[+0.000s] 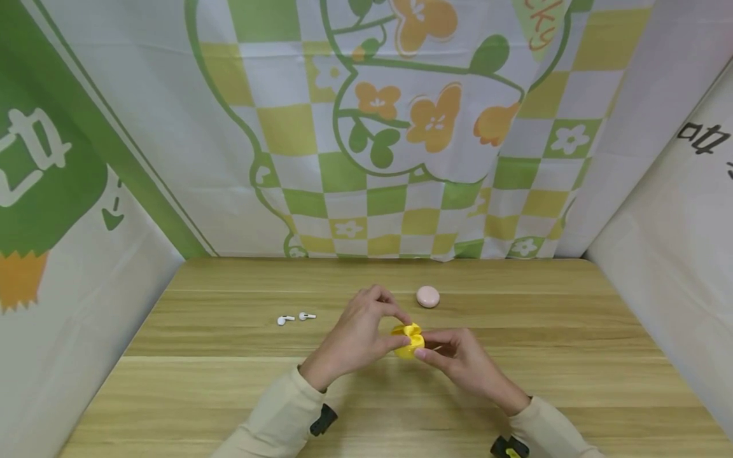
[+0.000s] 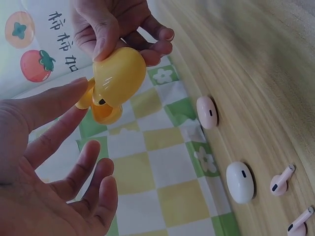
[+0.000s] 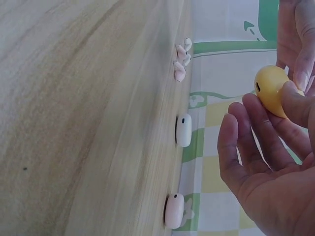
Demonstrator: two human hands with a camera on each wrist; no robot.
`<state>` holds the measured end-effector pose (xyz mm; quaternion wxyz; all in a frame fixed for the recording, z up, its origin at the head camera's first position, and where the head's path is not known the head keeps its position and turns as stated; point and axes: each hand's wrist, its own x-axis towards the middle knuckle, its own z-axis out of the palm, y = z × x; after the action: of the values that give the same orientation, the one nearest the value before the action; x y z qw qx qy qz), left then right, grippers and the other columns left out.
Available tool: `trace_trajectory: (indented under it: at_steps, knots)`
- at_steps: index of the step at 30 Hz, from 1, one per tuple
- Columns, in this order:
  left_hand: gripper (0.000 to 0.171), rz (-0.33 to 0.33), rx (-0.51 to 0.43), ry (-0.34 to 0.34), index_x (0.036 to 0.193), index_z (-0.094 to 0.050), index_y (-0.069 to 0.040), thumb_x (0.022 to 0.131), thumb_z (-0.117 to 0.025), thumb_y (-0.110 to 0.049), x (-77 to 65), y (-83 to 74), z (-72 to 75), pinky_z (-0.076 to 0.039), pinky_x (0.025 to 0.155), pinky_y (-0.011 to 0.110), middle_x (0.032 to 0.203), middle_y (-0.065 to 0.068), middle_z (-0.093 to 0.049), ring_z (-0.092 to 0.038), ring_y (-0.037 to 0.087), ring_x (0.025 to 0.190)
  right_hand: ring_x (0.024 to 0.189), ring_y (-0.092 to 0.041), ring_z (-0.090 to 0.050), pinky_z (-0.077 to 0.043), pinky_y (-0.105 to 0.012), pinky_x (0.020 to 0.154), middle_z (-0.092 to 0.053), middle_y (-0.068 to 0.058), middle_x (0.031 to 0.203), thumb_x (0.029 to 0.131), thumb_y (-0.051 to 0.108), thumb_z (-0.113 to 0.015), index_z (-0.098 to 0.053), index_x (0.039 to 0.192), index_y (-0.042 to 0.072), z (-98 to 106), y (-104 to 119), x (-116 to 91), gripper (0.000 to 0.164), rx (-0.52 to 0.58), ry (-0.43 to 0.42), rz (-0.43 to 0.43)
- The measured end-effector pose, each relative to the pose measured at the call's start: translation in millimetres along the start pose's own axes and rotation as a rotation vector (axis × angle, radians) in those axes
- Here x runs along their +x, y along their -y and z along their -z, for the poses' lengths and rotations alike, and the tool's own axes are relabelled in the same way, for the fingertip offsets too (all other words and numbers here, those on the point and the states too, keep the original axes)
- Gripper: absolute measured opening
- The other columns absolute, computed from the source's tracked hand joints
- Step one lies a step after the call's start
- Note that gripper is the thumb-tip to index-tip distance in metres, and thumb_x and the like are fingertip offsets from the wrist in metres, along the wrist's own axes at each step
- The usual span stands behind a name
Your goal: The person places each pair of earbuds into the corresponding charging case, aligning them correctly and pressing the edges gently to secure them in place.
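Observation:
A rounded, glossy yellow earbud case is held up between both hands, its lid ajar. My right hand grips its side between thumb and fingertips. From the other side, my left hand pinches at the case's opening with thumb and index finger. In the left wrist view a small yellow piece lies between those two fingertips; whether it is part of the lid or an earbud I cannot tell. The remaining left fingers stay loosely bent. A dark slot marks the case in the right wrist view.
Beyond the hands a pale pink case lies on the wooden table. A white case shows in the wrist views, hidden in the head view. Pale stemmed earbuds lie to the left. A patterned cloth hangs behind.

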<state>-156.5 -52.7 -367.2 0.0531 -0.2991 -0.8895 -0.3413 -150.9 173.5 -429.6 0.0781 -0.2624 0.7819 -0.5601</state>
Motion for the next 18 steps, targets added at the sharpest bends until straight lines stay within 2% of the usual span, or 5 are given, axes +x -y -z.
trace_trajectory:
  at_steps: [11, 18]
  knots:
    - [0.021, -0.029, 0.031, 0.002, 0.103, -0.080, -0.015, 0.083, -0.087, -0.018, 0.4, -2.6, -2.2, -0.042, 0.087, 0.040, 0.106, 0.001, -0.058, -0.050, 0.021, 0.098, 0.098, -0.014, -0.070, -0.059, -0.030, 0.081, -0.071, -0.018, 0.117, 0.098, 0.011, -0.068, -0.071, 0.119, -0.005, 0.2, 0.0, 0.2, 0.027, 0.006, -0.008, 0.001]
    - [0.019, -0.032, 0.015, -0.006, 0.103, -0.080, -0.015, 0.084, -0.085, -0.018, 0.3, -4.1, -1.6, -0.042, 0.089, 0.041, 0.107, 0.001, -0.058, -0.051, 0.021, 0.100, 0.099, -0.015, -0.071, -0.059, -0.031, 0.080, -0.071, -0.018, 0.119, 0.098, 0.011, -0.068, -0.070, 0.120, -0.006, 0.5, 0.2, -0.1, 0.028, 0.012, -0.001, 0.000]
